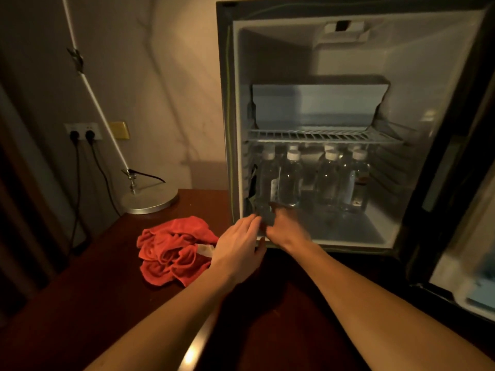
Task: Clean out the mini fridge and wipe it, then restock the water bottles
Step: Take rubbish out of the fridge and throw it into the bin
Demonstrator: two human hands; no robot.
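Dim, warm light is falling across a dark wooden tabletop (80, 303) set against a pale wall, where two plugs are sitting in a wall socket (83, 134) and a lamp's round metal base (149, 200) is resting at the back corner. On that same surface the mini fridge (348, 124) is standing with its door (460, 236) swung open to the right.

Inside, a wire shelf (321, 135) is spanning the middle, with a pale box-like compartment (318, 103) sitting above it. Below the shelf the water bottles (308, 180) are standing upright on the fridge floor in a cluster — clear, white-capped, the front ones side by side and more behind them.

A red cloth (174, 250) is lying crumpled on the tabletop just left of the fridge's lower corner.

Both bare forearms are reaching forward. The left hand (238, 242) is hovering at the fridge's lower front edge, its fingers straight and held close together, pointing toward a small dark object (263, 214) at the foot of the leftmost bottle. The right hand (286, 223) is lying inside the opening beside it, thumb raised toward the bottle's base — its fingers are curling toward that dark object, though blur is making it impossible to tell whether they are actually pinching it.
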